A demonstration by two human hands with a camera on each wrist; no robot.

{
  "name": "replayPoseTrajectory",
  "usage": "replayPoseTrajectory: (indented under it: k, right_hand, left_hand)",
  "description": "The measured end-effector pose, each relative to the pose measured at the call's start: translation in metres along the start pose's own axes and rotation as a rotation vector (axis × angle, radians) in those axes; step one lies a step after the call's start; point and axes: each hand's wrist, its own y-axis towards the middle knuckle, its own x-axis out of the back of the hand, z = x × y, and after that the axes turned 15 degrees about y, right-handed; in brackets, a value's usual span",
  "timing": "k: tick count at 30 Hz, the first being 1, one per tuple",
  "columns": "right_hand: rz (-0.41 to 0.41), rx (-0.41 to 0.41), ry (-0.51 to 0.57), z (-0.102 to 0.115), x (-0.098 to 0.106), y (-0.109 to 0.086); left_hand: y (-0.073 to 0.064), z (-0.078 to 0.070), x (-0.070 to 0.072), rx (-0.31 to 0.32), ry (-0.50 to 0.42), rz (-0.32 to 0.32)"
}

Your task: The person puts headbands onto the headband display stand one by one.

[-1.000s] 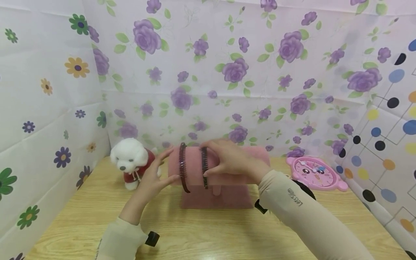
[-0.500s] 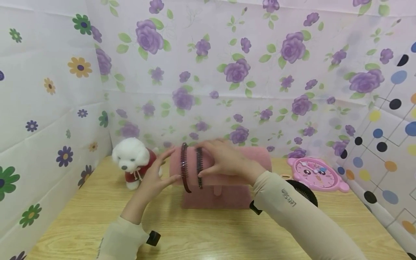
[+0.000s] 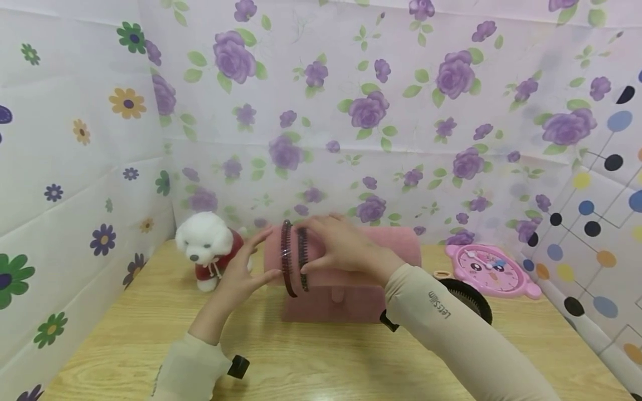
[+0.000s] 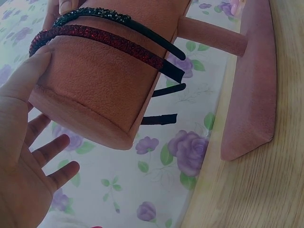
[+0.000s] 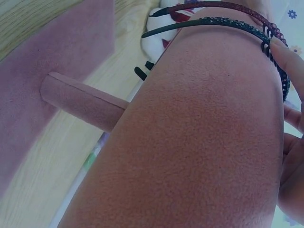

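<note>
Two headbands sit close together around the left part of a pink padded roll-shaped stand (image 3: 401, 245). The outer one is a dark red beaded headband (image 3: 286, 259); just right of it is a black-green beaded headband (image 3: 303, 253). My right hand (image 3: 346, 245) reaches over the roll and holds the black-green headband, thumb in front and fingers at the top. My left hand (image 3: 244, 273) is at the roll's left end, its thumb near the red headband and other fingers spread. In the left wrist view, the free ends of both headbands (image 4: 104, 40) stick out past the roll.
A white plush dog (image 3: 203, 239) in red stands left of the stand. On the right lie a pink cartoon clock (image 3: 491, 270) and a round black bristled item (image 3: 471, 295), partly behind my right sleeve. Flowered cloth (image 3: 321, 111) hangs behind the wooden table (image 3: 311, 362).
My right hand has slid the black-green headband left along the roll, closing the gap to the red headband. My left hand has stayed at the roll's end. The head view has shifted slightly.
</note>
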Motion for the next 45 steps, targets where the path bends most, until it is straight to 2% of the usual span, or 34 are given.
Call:
replayPoseTrajectory:
  k: [9,17,20,23,25,27,32,36,45]
  right_hand:
    - [0.020,0.006,-0.025,0.002,-0.004,0.006]
    - [0.036,0.007,-0.048,0.006,-0.004,0.005]
    - [0.042,-0.002,-0.024,0.009,0.001,0.002]
    - [0.033,-0.020,0.046,0.013,0.010,-0.006]
    - [0.013,-0.014,0.089,0.015,0.018,-0.012]
    - [-0.021,0.026,0.093,0.015,0.025,-0.019]
    - [-0.142,0.083,0.027,0.013,0.043,-0.050]
    - [-0.209,0.087,0.019,0.010,0.052,-0.079]
    - [-0.253,0.092,0.018,0.002,0.060,-0.121]
  left_hand:
    - [-0.003,-0.001,0.003,0.039,-0.018,0.007]
    - [-0.004,-0.001,0.002,0.033,-0.027,-0.004]
    - [-0.004,-0.001,0.002,0.030,-0.025,-0.008]
    - [-0.004,0.000,0.002,0.032,-0.027,-0.015]
    - [-0.003,0.000,0.002,0.029,-0.021,-0.020]
    - [-0.002,0.000,0.002,0.027,-0.020,-0.019]
    - [0.000,0.000,0.000,0.017,-0.016,-0.004]
    - [0.001,-0.001,0.000,0.014,-0.013,0.002]
    - [0.001,-0.004,0.003,0.026,-0.019,0.014]
